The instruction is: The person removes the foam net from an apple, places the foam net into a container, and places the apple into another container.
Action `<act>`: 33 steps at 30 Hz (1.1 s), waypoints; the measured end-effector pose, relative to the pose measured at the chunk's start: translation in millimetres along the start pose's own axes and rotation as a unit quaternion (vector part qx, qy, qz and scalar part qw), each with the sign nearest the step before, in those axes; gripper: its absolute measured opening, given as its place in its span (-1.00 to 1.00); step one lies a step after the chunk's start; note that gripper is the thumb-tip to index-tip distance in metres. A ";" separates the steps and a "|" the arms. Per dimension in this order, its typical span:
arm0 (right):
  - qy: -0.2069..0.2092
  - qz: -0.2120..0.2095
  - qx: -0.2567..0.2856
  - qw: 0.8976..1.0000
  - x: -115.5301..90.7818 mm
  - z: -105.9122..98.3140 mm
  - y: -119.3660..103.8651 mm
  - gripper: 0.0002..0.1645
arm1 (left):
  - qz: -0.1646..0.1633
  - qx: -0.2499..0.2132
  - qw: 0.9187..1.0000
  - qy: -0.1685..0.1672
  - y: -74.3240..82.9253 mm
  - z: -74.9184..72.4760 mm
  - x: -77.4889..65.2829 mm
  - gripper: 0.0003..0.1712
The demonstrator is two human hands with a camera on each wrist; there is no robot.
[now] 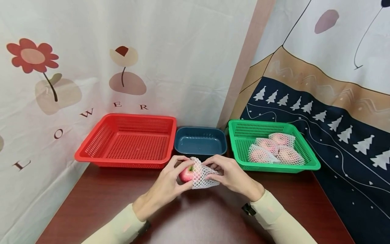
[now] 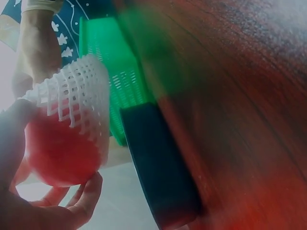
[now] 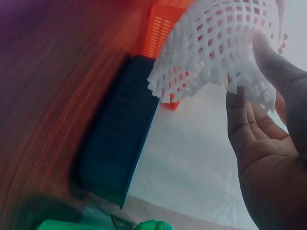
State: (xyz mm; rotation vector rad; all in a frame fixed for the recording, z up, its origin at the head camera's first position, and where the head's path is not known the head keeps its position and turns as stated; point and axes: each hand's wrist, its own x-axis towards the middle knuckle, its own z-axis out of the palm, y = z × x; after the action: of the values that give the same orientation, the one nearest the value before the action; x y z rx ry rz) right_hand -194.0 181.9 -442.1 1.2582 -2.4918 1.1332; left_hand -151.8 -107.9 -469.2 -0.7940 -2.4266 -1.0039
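A red apple [image 1: 185, 175] is partly inside a white foam net sleeve [image 1: 203, 179], its stem end bare on the left. My left hand [image 1: 167, 179] grips the apple, thumb and fingers curled round it. In the left wrist view the apple [image 2: 62, 151] shows red below the mesh. On the other side, my right hand [image 1: 236, 174] pinches the loose end of the sleeve. The right wrist view has the net [image 3: 223, 45] hanging in folds by the thumb of the right hand [image 3: 268, 148]. Both hands are above the table, in front of the dark blue tray.
At the back left stands a red basket [image 1: 128, 144], with a dark blue tray [image 1: 199, 145] beside it. A green basket [image 1: 242, 139] at the right holds several net-wrapped apples [image 1: 287, 156]. Printed cloth hangs behind the brown table [image 1: 103, 196].
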 end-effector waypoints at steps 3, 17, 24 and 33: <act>0.000 0.002 -0.019 1.000 1.8 0.3 -1.2 -0.43 | 0.012 0.010 1.000 0.003 -0.1 0.0 1.1 -0.25; -0.008 0.044 -0.076 0.996 1.6 -9.7 -3.8 -0.41 | 0.026 0.038 0.999 -0.003 -2.5 -8.3 5.5 -0.20; -0.011 0.055 -0.086 0.995 1.2 -14.2 -3.6 -0.57 | 0.069 0.072 0.995 -0.002 -6.4 -13.3 6.3 -0.22; -0.005 0.068 -0.138 0.988 4.3 -21.1 -2.9 -0.70 | 0.103 0.096 0.990 -0.017 -12.4 -19.6 2.8 -0.21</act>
State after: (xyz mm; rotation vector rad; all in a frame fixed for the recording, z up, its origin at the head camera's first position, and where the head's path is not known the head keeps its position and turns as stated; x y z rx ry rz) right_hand -199.0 192.2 -423.7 1.0354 -2.6610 0.7705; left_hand -159.1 -128.5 -460.9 -0.9761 -2.3650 -0.6737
